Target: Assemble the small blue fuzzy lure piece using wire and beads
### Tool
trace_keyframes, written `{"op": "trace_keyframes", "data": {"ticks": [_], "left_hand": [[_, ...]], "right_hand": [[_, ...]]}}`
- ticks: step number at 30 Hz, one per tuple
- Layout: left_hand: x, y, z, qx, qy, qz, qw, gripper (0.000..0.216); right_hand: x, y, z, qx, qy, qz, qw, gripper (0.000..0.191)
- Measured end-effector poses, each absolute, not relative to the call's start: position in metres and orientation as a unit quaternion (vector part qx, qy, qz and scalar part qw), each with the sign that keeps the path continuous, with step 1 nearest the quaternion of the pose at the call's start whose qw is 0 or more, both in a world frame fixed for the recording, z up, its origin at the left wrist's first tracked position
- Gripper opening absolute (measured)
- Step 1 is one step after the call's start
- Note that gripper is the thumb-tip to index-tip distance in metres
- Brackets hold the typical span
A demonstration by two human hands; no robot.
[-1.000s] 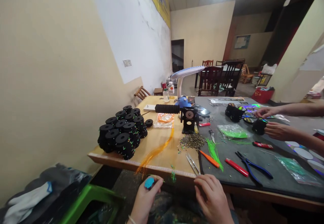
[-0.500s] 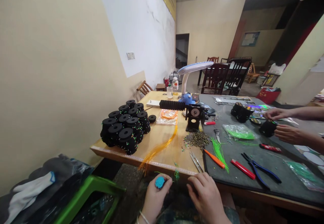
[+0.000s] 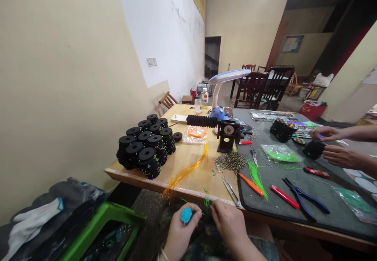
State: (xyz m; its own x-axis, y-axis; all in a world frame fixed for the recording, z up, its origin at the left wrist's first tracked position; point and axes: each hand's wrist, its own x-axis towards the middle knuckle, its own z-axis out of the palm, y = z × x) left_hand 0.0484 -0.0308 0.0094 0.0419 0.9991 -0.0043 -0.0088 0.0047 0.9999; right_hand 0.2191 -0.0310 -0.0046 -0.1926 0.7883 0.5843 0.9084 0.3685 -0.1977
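My left hand (image 3: 177, 233) is closed at the front edge of the table, around a round turquoise piece with a bumpy top (image 3: 186, 215); its kind is not clear. A thin green line pokes out by its fingers. My right hand (image 3: 231, 223) is a little to the right, fingertips pinched together; whatever is in them is too small to see. Between the hands, a small tuft of green strands (image 3: 206, 201) hangs at the table edge. Just beyond my right hand lie small scissors (image 3: 230, 190). Orange strands (image 3: 188, 171) trail toward the edge.
Stacks of black foam spools (image 3: 144, 143) stand at the left. A black winding device (image 3: 226, 135), a lamp (image 3: 217, 111) and a pile of small metal pieces (image 3: 229, 161) are in the middle. Pliers (image 3: 304, 198) lie right. Another person's hands (image 3: 326, 143) hold a black spool. A green stool (image 3: 97, 225) stands lower left.
My right hand has moved left, closer to my left hand, and its fingers have drawn together. My left hand keeps the turquoise piece. The view has shifted slightly.
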Motion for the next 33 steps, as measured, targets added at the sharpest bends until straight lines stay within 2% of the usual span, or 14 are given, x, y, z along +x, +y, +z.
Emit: {"op": "trace_keyframes", "data": {"ticks": [4,7,12,16,19,22,28,33], "left_hand": [[0.049,-0.025,0.025,0.618,0.431,0.482,0.448,0.01],[0.054,-0.012,0.04,0.702,0.39,0.429,0.413,0.01],[0.071,0.013,0.063,0.801,0.291,0.328,0.407,0.023],[0.085,0.018,0.064,0.781,0.306,0.348,0.419,0.017],[0.094,0.013,0.053,0.726,0.328,0.392,0.461,0.012],[0.099,0.01,0.039,0.648,0.35,0.443,0.51,0.016],[0.102,0.012,0.029,0.572,0.387,0.482,0.539,0.027],[0.109,0.007,0.031,0.558,0.395,0.492,0.539,0.029]], "right_hand": [[0.227,-0.032,0.008,-0.535,-0.782,-0.105,0.301,0.034],[0.236,-0.031,0.023,-0.51,-0.799,-0.127,0.292,0.036],[0.256,-0.026,0.046,-0.465,-0.829,-0.143,0.276,0.036],[0.275,-0.024,0.06,-0.484,-0.82,-0.116,0.282,0.034],[0.29,-0.025,0.066,-0.515,-0.795,-0.044,0.316,0.026],[0.304,-0.027,0.062,-0.562,-0.731,0.077,0.38,0.025],[0.305,-0.028,0.038,-0.6,-0.501,0.279,0.558,0.043],[0.273,-0.025,0.023,-0.55,-0.399,0.451,0.58,0.053]]}}
